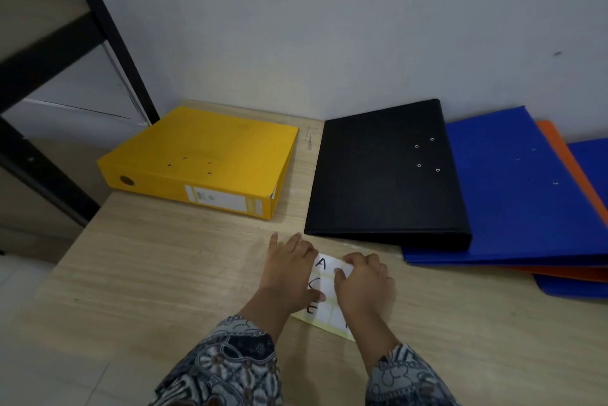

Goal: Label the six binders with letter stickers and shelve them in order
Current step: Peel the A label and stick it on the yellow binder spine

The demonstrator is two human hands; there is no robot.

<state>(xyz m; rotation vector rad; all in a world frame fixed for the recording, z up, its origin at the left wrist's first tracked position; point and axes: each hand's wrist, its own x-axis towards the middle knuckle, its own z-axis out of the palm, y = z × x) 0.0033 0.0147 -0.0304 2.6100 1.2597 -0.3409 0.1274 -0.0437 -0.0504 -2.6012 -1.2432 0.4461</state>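
A white sticker sheet (324, 287) with handwritten letters A, C and E lies on the wooden table near the front. My left hand (289, 269) rests flat on its left edge. My right hand (362, 280) pinches at the sheet's top right corner with thumb and fingers. Behind them lie flat a yellow binder (204, 159), a black binder (385, 172), a blue binder (513, 188), an orange binder (572, 159) and another blue binder (592, 155), the last three stacked and overlapping at the right.
A black metal shelf frame (108, 30) with a beige board stands at the left, past the table's (148, 274) left edge. A plain grey wall closes the back. Bare tabletop stretches left of my hands and along the front right.
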